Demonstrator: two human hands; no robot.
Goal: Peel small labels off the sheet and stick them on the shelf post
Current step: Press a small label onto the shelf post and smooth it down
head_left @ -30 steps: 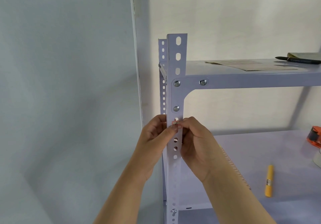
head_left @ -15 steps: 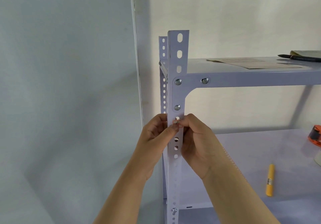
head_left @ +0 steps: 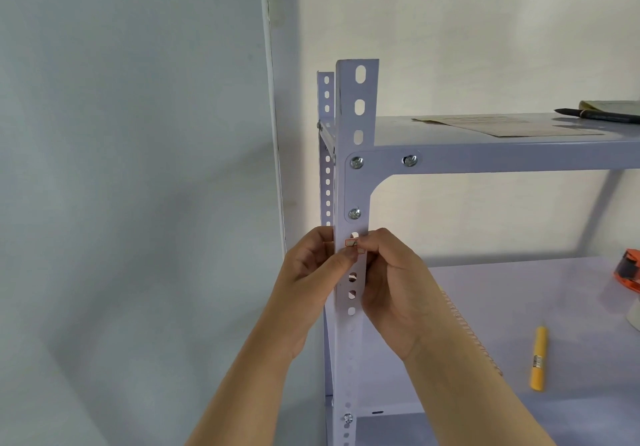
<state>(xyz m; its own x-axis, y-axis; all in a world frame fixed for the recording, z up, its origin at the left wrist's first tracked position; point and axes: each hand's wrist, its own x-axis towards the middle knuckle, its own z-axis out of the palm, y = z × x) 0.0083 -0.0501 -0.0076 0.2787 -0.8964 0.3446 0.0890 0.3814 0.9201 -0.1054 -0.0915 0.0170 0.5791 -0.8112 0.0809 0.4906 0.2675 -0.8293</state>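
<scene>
A pale lilac perforated shelf post (head_left: 356, 182) rises through the middle of the view. A small white label with a red border (head_left: 353, 244) lies against its front face, just under the lower bolt. My left hand (head_left: 311, 272) wraps the post's left edge, its thumb pressing on the label from below. From the right, my right hand (head_left: 388, 272) closes in, its fingertips pinching the label's right end against the post. The label sheet is out of view.
The top shelf (head_left: 485, 154) carries a paper sheet (head_left: 502, 127) and a black pen (head_left: 595, 113). On the lower shelf lie a yellow marker (head_left: 538, 359), an orange tape dispenser (head_left: 628, 269) at the right edge, and a spiral-bound pad (head_left: 467, 328) behind my right forearm. A wall corner stands to the left.
Both hands stay on the label at the same spot on the post; the view has shifted slightly, and the fingers press a little tighter.
</scene>
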